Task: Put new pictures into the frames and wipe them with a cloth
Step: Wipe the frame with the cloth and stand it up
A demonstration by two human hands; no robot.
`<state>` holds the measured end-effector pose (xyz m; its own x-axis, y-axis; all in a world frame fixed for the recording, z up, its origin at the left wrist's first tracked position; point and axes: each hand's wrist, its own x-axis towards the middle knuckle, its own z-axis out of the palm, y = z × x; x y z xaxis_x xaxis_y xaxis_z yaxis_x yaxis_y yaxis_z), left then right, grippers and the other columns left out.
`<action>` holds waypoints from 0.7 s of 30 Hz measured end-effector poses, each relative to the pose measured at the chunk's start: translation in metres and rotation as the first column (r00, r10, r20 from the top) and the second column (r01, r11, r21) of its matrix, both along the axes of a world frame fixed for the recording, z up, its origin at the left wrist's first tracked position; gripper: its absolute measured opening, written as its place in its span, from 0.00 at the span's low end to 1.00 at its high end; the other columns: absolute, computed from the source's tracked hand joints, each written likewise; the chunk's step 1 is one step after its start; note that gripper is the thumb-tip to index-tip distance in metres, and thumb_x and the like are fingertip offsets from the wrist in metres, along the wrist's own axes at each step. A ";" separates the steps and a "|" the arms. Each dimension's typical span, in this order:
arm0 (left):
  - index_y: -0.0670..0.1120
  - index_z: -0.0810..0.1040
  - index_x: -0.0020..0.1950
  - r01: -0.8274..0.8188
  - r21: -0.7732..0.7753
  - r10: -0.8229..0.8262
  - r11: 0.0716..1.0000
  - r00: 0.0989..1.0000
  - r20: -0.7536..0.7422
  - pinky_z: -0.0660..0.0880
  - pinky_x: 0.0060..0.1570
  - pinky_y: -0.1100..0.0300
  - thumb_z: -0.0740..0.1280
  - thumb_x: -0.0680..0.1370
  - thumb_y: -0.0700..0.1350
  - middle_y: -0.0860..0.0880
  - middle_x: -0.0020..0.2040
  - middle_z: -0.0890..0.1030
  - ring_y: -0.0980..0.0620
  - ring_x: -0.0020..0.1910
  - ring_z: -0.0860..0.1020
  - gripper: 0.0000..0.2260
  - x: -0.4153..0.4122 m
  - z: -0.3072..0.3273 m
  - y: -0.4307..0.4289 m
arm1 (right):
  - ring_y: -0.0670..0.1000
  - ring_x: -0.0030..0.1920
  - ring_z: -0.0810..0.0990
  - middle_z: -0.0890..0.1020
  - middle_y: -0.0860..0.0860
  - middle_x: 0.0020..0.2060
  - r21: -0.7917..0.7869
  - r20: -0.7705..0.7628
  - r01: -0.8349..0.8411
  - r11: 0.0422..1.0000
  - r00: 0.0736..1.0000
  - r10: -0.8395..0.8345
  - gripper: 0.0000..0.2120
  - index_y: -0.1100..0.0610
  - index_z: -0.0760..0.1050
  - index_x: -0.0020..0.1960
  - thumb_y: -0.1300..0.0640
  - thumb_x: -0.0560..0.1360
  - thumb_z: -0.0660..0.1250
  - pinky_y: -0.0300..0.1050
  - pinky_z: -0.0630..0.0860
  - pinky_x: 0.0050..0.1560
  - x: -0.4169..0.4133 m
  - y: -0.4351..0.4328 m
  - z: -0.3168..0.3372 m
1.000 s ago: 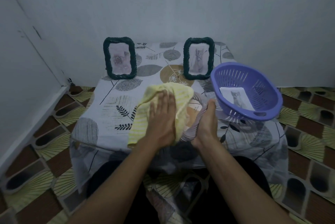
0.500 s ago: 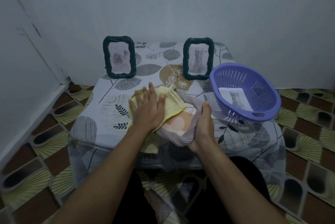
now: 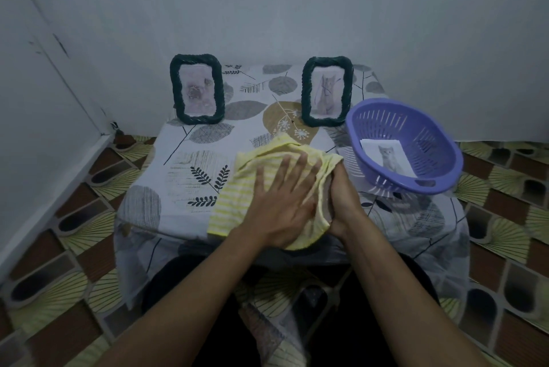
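the person sits at a low table (image 3: 184, 176) under a leaf-print cover, pushed against a grey wall, both bare forearms reaching out over its near edge. the left hand (image 3: 282, 203) lies flat on a yellow striped cloth (image 3: 234, 203), fingers straight and spread, pointing up and to the right, palm pressing down; it curls round nothing. the cloth is bunched in the middle of the table's near half, one corner trailing towards the near edge. under it lies the near frame (image 3: 326, 200), almost all hidden: only a grey sliver of it shows between the cloth's right edge and the right hand (image 3: 341, 203). that hand clasps the frame's right side, thumb up along the cloth, the other fingers tucked out of sight underneath, the two hands nearly touching. at the back of the table stand two dark green rope-edged frames, upright and well apart: the left frame (image 3: 196, 88) holds a pale pinkish picture too faint to make out, the right frame (image 3: 326, 90) a cat. just beside the right frame sits a purple slotted basket (image 3: 416, 129), tilted towards the person at the table's right edge, with a cat picture (image 3: 389, 155) lying inside. patterned brown and yellow floor tiles (image 3: 74, 218) show on both sides.
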<state>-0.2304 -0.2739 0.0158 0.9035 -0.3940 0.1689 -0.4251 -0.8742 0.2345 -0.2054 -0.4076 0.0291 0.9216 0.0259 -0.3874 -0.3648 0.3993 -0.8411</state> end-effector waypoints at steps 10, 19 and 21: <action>0.51 0.67 0.55 -0.287 -0.229 0.295 0.930 0.956 -0.002 0.72 0.48 0.48 0.43 0.81 0.65 0.50 0.49 0.74 0.45 0.48 0.75 0.22 0.023 0.002 0.037 | 0.56 0.42 0.86 0.86 0.59 0.45 0.009 -0.015 -0.217 0.976 0.976 0.217 0.30 0.58 0.87 0.41 0.41 0.83 0.55 0.48 0.81 0.46 0.012 -0.031 0.032; 0.40 0.73 0.60 -0.594 -0.553 0.554 0.585 0.790 -0.263 0.69 0.52 0.48 0.49 0.85 0.56 0.36 0.55 0.79 0.35 0.57 0.76 0.23 0.012 0.001 0.015 | 0.60 0.63 0.79 0.80 0.60 0.63 0.250 0.197 -0.034 0.968 0.980 -0.016 0.31 0.59 0.73 0.69 0.39 0.83 0.46 0.56 0.75 0.63 0.000 -0.004 0.015; 0.40 0.71 0.65 -0.571 -0.554 0.545 0.606 0.805 -0.235 0.68 0.51 0.50 0.49 0.85 0.53 0.37 0.58 0.79 0.35 0.58 0.75 0.21 0.007 0.006 0.009 | 0.59 0.62 0.80 0.80 0.59 0.63 0.323 0.187 -0.049 0.945 0.982 -0.013 0.32 0.57 0.73 0.69 0.36 0.82 0.46 0.57 0.77 0.62 -0.003 0.002 0.012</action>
<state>-0.2235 -0.2651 0.0215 0.9257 0.3512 0.1407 0.1199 -0.6249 0.7714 -0.2080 -0.4052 0.0409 0.9741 0.1385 -0.1788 -0.2255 0.6565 -0.7198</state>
